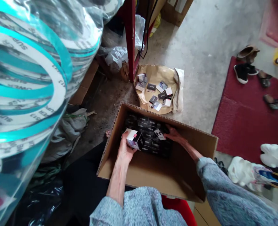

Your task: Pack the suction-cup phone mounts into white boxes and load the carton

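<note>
My left hand (pixel 126 147) grips a small white-and-black carton (pixel 134 139) just above the packed rows, inside a corrugated cardboard box (pixel 176 175). Rows of black cartons (pixel 148 135) fill the far half of that box. My right hand (pixel 174 135) reaches in from the right, its fingertips pinching the edge of a second small white-and-black carton (pixel 159 134), which lies tilted on the rows. Beyond the box, several small cartons (pixel 154 99) lie on a sheet of brown paper (pixel 153 73) on the floor.
A huge plastic-wrapped roll of teal-and-white tape (pixel 28 78) looms at the left. A red metal post (pixel 130 37) stands beyond the box. Shoes (pixel 243 72) sit on a red mat (pixel 244 110) at right, with white cloth (pixel 274 155) nearby.
</note>
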Demonstrator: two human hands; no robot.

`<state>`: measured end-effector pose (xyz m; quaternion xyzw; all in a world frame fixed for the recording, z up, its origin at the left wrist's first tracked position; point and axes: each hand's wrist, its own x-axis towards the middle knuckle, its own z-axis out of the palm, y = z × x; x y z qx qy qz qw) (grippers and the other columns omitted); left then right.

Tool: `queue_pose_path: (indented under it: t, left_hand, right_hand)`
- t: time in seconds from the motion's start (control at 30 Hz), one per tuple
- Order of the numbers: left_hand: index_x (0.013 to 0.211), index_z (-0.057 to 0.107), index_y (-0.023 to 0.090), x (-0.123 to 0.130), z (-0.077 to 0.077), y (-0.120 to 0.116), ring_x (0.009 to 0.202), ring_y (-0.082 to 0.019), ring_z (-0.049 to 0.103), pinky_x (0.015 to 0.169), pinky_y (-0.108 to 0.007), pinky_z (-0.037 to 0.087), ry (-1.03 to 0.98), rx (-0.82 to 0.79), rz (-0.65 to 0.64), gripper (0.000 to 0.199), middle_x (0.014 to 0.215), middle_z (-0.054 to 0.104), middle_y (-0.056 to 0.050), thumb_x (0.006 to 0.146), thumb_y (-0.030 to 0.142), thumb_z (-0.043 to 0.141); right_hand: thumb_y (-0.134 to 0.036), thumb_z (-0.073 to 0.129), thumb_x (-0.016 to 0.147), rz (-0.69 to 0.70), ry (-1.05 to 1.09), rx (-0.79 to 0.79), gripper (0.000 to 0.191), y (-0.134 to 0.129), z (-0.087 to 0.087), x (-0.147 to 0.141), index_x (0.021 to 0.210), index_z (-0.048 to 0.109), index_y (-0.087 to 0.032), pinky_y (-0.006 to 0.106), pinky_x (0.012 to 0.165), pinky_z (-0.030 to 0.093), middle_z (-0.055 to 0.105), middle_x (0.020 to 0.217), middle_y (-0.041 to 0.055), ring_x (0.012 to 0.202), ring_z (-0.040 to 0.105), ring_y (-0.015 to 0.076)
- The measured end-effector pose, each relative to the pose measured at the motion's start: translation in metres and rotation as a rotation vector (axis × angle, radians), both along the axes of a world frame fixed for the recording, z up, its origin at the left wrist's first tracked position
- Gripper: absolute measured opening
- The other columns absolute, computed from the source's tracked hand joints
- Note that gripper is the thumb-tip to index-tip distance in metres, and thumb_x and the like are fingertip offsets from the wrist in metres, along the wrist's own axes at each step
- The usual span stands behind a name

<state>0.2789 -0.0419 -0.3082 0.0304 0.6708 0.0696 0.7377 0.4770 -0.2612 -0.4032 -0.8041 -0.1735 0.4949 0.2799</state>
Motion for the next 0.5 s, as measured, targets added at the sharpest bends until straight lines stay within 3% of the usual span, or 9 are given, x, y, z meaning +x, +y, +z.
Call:
queue_pose_path:
  t: [0.17, 0.3, 0.4, 0.5]
  left_hand:
    - [0.095, 0.064, 0.018, 0.003, 0.008, 0.001, 0.063, -0.016, 0.063, 0.058, -0.028, 0.055, -0.12, 0.016, -0.014, 0.023, 0.078, 0.067, -0.003, 0.075, 0.031, 0.066]
    - [0.089, 0.065, 0.014, 0.001, 0.018, -0.002, 0.059, -0.016, 0.062, 0.063, -0.029, 0.056, -0.326, -0.002, -0.075, 0.021, 0.072, 0.067, -0.004, 0.078, 0.032, 0.062]
    - [0.088, 0.066, 0.01, 0.0, 0.022, -0.004, 0.063, -0.018, 0.064, 0.066, -0.031, 0.057, -0.389, -0.032, -0.118, 0.025, 0.075, 0.068, -0.009, 0.08, 0.033, 0.059]
    - [0.094, 0.066, 0.008, 0.0, 0.024, -0.004, 0.067, -0.021, 0.066, 0.066, -0.032, 0.056, -0.415, -0.051, -0.145, 0.031, 0.078, 0.07, -0.011, 0.08, 0.035, 0.061]
  right_hand:
    - [-0.048, 0.054, 0.079, -0.223, 0.128, 0.133, 0.054, -0.003, 0.042, -0.017, 0.126, 0.052, -0.02, 0.039, 0.088, 0.052, 0.065, 0.121, 0.0076, 0.108, 0.062, 0.025]
    - [-0.047, 0.061, 0.077, -0.321, 0.155, 0.204, 0.056, 0.013, 0.07, -0.041, 0.125, 0.05, -0.02, 0.037, 0.087, 0.052, 0.065, 0.118, 0.0081, 0.108, 0.062, 0.0245]
    - [-0.043, 0.066, 0.077, -0.295, 0.063, 0.279, 0.056, 0.034, 0.098, -0.058, 0.126, 0.049, -0.021, 0.037, 0.092, 0.05, 0.066, 0.116, 0.0074, 0.106, 0.062, 0.0241]
    - [-0.039, 0.066, 0.078, -0.157, -0.205, 0.313, 0.057, 0.055, 0.125, -0.076, 0.129, 0.047, -0.021, 0.04, 0.097, 0.048, 0.064, 0.118, 0.0072, 0.107, 0.062, 0.0248]
